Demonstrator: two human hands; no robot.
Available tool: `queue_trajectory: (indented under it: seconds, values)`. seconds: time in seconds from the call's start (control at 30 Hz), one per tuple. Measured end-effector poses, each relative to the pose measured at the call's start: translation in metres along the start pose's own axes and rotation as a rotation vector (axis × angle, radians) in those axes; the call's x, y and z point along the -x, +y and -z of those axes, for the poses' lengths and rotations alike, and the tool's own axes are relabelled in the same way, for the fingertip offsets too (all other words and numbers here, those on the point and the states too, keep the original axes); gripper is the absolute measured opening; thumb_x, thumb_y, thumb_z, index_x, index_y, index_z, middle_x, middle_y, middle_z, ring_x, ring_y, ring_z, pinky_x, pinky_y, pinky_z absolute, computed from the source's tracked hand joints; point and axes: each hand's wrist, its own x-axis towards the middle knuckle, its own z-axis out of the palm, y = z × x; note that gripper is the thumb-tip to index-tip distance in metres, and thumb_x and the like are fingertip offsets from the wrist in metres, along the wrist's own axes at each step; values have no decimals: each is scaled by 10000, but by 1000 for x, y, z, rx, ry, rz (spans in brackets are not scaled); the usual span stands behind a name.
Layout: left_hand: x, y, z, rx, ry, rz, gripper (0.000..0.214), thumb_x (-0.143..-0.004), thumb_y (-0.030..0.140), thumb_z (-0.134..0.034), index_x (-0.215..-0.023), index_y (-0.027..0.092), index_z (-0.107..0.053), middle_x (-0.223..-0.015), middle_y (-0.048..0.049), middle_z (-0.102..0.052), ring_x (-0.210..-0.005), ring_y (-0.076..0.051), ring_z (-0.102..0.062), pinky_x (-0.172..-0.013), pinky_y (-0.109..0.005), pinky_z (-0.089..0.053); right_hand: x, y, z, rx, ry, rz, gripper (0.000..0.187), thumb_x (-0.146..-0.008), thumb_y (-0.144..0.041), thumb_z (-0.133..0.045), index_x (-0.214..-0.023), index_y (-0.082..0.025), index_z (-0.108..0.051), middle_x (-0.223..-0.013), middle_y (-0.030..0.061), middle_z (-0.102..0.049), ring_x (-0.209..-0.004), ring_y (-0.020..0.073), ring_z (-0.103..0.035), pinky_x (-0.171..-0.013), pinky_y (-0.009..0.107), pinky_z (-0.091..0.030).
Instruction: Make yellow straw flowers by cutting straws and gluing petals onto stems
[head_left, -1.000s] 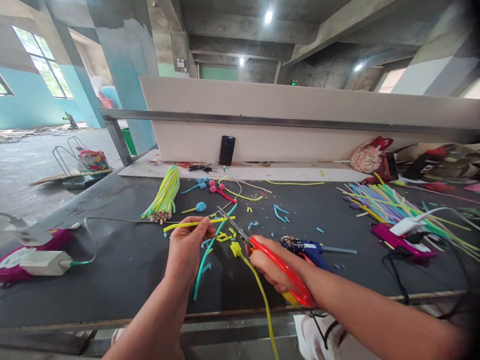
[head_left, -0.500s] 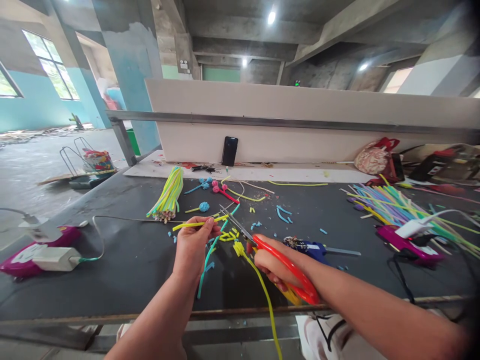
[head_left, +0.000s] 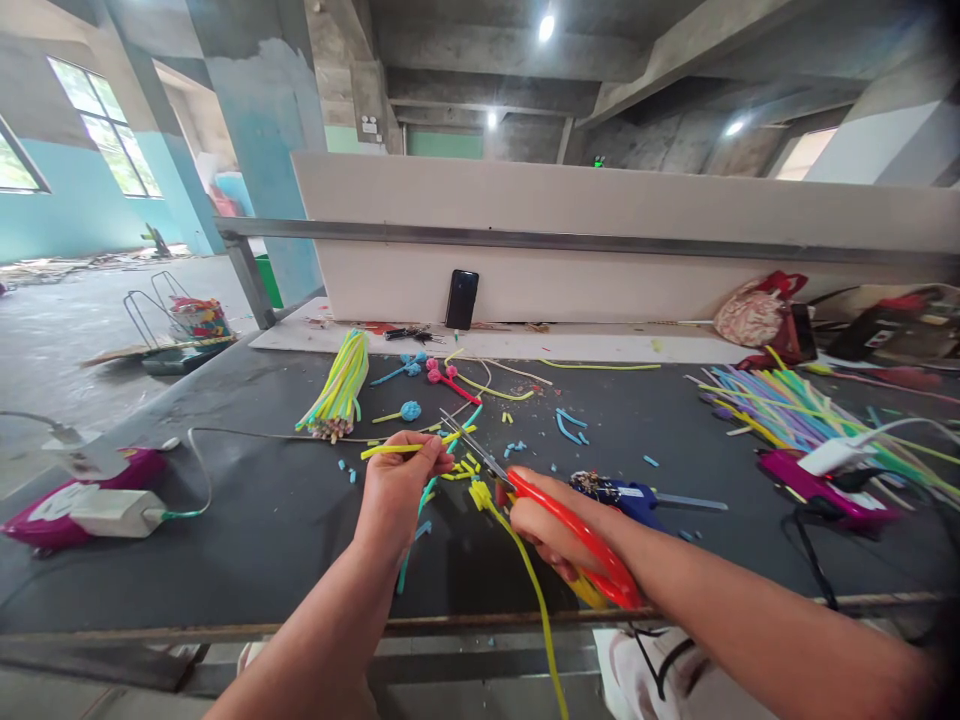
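Scissors [head_left: 576, 540] fill my right hand [head_left: 541, 522]; my left hand [head_left: 396, 490] pinches a yellow stem [head_left: 386, 451] so near the blades [head_left: 486, 457] that a slip could nick fingertips [head_left: 444, 464].

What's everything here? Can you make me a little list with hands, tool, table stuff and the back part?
Left hand: fingers pinch a yellow strip
Right hand: holds scissors
Blades: by the strip's end
Table: dark top, blue ball, pink balls, bundle, glue gun
Back: phone leaning on white board
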Motion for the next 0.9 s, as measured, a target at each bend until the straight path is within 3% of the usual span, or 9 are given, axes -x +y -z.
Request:
queue_trajectory:
  seconds: [0.3, 0.63, 0.77, 0.9]
  values:
    - [1, 0, 3, -21, -2, 5, 190, -654, 258, -720, -717, 123, -602, -590, 4, -642, -549, -101, -616, -590, -227, -513, 2, 0, -1, -44, -5, -5, 85, -759, -228, -443, -837, -246, -469, -415, -111, -330, -255, 46, -303, -294, 134, -278]
    - [1, 9, 9, 24, 133, -126, 199, -645, 262, -722, -730, 135, -594, -597, 19, -604, -531, -96, -571, -511, -221, -494, 5, 1, -1, -135, -22, 21, 154, -705, -187, -468, -845, -249, -455, -439, -113, -297, -271, 40, -205, -261, 141, -215]
    - [0, 8, 7, 61, 148, -111, 194, -640, 244, -723, -712, 129, -584, -594, 14, -609, -534, -94, -572, -520, -220, -496, 0, 1, 4, -184, -113, -23, 144, -797, -300, -377, -860, -226, -483, -436, -90, -371, -268, 61, -313, -288, 153, -290]
    - [-1, 5, 6, 89, 143, -84, 215, -624, 243, -733, -717, 126, -579, -610, 7, -618, -548, -103, -589, -546, -237, -507, -6, 3, 6, -210, -164, -48, 177, -816, -318, -358, -885, -225, -493, -398, -94, -363, -257, 73, -360, -292, 127, -264]
